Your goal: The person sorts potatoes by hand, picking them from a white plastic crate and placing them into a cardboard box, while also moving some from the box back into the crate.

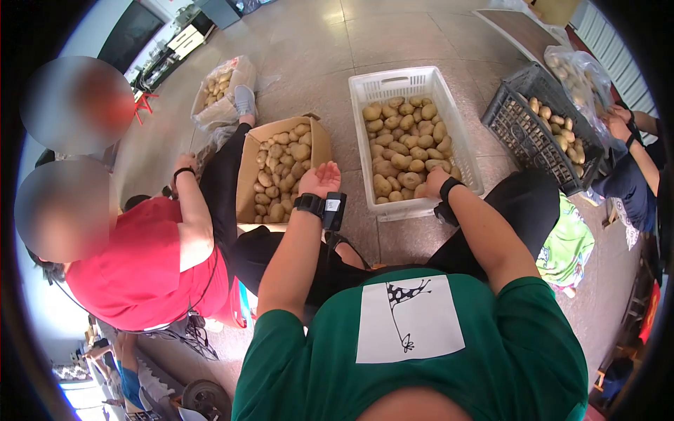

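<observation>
White plastic crate on the floor, loaded with potatoes, and the right hand is down at its near end, fingers against them; whether it grips 1 can't be made out! Over at the cardboard box, also holding potatoes, the left hand sits by its near right corner, palm up, fingers unclenched.

Heads blurred, green shirt cropped; grip of right hand unclear

Both forearms outstretched, left grip palm-up and unclenched, right grip partly hidden
</observation>
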Action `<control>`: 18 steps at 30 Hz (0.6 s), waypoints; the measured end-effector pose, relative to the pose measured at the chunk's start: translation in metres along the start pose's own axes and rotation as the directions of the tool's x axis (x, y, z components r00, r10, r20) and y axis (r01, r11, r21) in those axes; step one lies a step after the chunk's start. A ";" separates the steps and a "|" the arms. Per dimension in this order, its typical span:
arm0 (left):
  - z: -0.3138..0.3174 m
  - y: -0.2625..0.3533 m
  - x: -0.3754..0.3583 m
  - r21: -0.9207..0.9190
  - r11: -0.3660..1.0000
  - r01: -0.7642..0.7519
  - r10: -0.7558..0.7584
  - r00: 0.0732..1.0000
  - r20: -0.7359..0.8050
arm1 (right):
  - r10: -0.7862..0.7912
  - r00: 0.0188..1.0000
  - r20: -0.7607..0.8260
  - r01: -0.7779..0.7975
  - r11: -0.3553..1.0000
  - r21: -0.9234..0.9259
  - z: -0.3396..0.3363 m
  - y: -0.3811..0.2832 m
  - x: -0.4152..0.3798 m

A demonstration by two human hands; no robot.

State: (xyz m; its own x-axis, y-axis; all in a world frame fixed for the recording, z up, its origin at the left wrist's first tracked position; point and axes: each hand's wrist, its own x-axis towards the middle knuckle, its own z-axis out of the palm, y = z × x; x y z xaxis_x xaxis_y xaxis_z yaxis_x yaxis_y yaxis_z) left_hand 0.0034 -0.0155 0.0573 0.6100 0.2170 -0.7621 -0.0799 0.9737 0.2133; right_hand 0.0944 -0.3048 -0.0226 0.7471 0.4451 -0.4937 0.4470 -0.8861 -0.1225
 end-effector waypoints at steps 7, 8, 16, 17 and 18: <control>0.027 -0.004 -0.017 0.366 0.930 0.018 -0.089 0.980 0.177 | 0.190 0.952 -0.239 -0.114 0.948 0.297 -0.027 -0.012 -0.035; 0.025 0.000 -0.007 0.443 0.896 0.024 -0.162 0.947 0.277 | 0.169 0.960 -0.223 -0.109 0.960 0.257 -0.034 -0.014 -0.037; 0.008 -0.046 0.017 0.580 0.801 0.149 -0.227 0.972 0.064 | 0.077 0.948 -0.309 0.071 0.895 0.441 -0.074 -0.035 -0.053; 0.011 -0.054 0.013 0.574 0.807 0.137 -0.231 0.969 0.093 | 0.066 0.948 -0.312 0.087 0.887 0.454 -0.077 -0.037 -0.056; 0.013 -0.061 0.008 0.617 0.767 0.176 -0.272 0.960 0.065 | 0.054 0.948 -0.313 0.105 0.877 0.469 -0.084 -0.046 -0.064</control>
State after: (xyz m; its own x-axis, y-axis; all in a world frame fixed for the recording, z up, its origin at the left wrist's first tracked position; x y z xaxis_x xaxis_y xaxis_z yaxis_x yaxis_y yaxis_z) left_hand 0.0239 -0.0736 0.0462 0.6586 -0.0615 -0.7500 0.5326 0.7421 0.4069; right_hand 0.0672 -0.2820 0.0873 0.8866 0.4148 -0.2047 0.2398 -0.7906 -0.5634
